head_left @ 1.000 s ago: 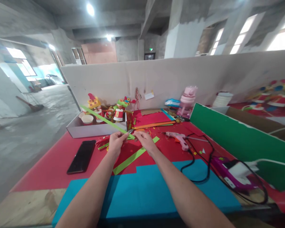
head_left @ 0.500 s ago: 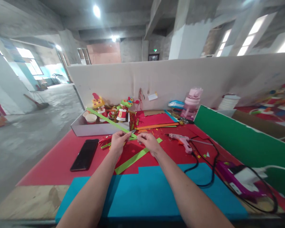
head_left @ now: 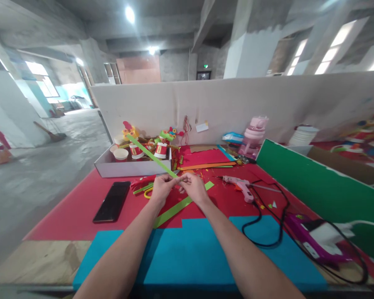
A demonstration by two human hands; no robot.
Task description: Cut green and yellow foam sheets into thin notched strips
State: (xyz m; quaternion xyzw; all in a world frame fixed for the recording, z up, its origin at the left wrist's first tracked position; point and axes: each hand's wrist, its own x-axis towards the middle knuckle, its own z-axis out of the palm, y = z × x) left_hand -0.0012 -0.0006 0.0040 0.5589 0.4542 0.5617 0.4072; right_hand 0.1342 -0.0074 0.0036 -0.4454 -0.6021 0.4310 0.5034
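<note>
A narrow light-green paper strip [head_left: 152,156] slants up and to the left from my fingers, its far end passing over the white box. My left hand [head_left: 162,189] pinches it near its lower end. Right beside it, my right hand [head_left: 191,187] is closed on the same end, the fingertips of both hands nearly touching. Beneath my hands a wider green paper strip [head_left: 173,212] lies diagonally on the red sheet [head_left: 71,207]. Yellow-handled scissors [head_left: 148,192] lie left of my left hand, partly hidden by it.
A phone [head_left: 111,202] lies to the left. The white box [head_left: 132,169] behind holds paper cups and paper figures. To the right are a pink glue gun [head_left: 241,187] with a black cable, a purple power strip [head_left: 319,241] and a green board [head_left: 318,191]. Blue sheets [head_left: 187,257] lie in front.
My hands have come closer together at the strip's lower end. The strip now slopes more steeply, and the yellow scissor handle shows more. The view has shifted slightly.
</note>
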